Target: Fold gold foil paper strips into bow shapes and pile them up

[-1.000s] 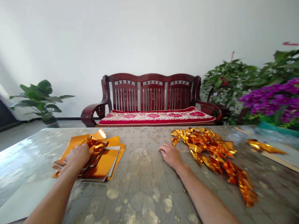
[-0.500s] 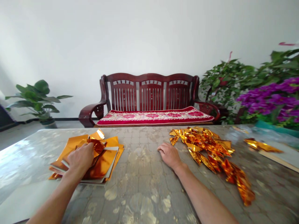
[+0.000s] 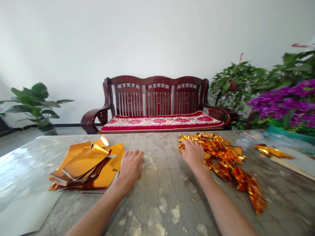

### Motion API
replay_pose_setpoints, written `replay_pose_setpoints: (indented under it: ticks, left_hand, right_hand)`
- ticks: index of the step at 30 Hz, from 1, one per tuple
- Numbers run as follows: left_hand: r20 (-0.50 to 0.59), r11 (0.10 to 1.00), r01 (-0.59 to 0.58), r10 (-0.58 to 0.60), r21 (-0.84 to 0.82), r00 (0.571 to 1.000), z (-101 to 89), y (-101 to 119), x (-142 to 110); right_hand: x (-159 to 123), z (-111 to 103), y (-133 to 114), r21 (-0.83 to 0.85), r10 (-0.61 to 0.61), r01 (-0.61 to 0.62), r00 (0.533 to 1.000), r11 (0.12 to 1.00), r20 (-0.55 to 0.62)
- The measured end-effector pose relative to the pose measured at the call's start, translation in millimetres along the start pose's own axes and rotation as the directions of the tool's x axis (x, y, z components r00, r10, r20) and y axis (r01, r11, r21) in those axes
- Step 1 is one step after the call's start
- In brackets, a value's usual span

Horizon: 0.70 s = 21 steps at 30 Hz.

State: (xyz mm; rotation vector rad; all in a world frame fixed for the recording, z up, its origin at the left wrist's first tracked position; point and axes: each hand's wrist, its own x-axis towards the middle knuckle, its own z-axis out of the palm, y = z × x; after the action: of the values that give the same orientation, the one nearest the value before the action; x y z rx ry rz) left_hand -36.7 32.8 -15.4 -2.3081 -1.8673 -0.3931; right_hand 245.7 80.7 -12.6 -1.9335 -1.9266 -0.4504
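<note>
Close by the hands [image 3: 131, 166], gold sheets [image 3: 85, 162] left, folded foil [image 3: 222, 154] right.

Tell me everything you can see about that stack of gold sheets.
The stack is an untidy pile of orange-gold sheets, shiny like foil, with pale grey at some edges. They fan out at different angles, upper ones slightly lifted. It lies on the table, the left hand at its right edge, grip unclear.

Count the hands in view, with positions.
2: the left hand at the right edge of the gold foil sheets, the right hand at the left edge of the folded gold foil pieces. None seem hidden.
</note>
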Motion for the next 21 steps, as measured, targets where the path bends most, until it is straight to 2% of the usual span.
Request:
replay_pose_setpoints:
  ticks: [2, 5, 9, 13, 17, 21]
  left_hand:
    - [-0.054, 0.996, -0.073, 0.071, -0.052, 0.996, 8.4, 12, -9]
    - [-0.096, 0.978, -0.173, 0.162, -0.115, 0.982, 20.4, 18, -20]
    - [-0.158, 0.971, -0.207, 0.186, -0.124, 0.970, 27.9, 14, -24]
    - [-0.232, 0.966, -0.232, 0.201, -0.117, 0.952, 28.1, 12, -24]
    - [-0.267, 0.958, -0.260, 0.221, -0.118, 0.938, 29.3, 12, -24]
    - [-0.288, 0.950, -0.281, 0.234, -0.136, 0.929, 30.9, 11, -24]
  right_hand:
    - [7, -11, 10, -0.070, 0.073, -0.068, 0.995, 0.995, 0.073]
    - [12, -21, 29, -0.156, 0.171, -0.144, 0.970, 0.977, 0.174]
    - [12, -22, 50, -0.184, 0.229, -0.179, 0.926, 0.966, 0.299]
    - [13, -16, 57, -0.211, 0.279, -0.208, 0.868, 0.955, 0.410]
    - [14, -11, 64, -0.205, 0.318, -0.250, 0.836, 0.946, 0.447]
    - [12, -7, 75, -0.149, 0.305, -0.267, 0.871, 0.952, 0.384]
